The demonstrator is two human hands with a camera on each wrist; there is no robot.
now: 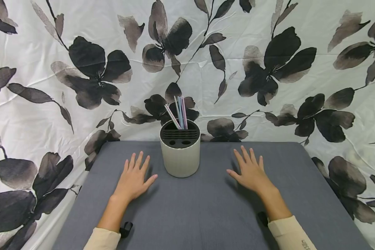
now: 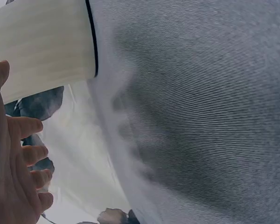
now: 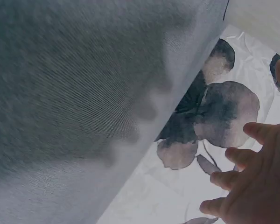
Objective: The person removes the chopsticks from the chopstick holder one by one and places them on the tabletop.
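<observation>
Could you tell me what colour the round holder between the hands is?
The holder is pale beige with a black slotted top, clearest in the head view.

A table (image 1: 212, 208) covered in plain grey cloth fills the lower middle of the head view, its far edge straight and its far corners rounded. Behind it and down both sides hangs a white sheet (image 1: 28, 125) printed with large black and grey flowers, leaves and thin stems. The sheet is creased and drapes past the table's edges. The light is even and soft, with faint shadows on the grey cloth.
</observation>
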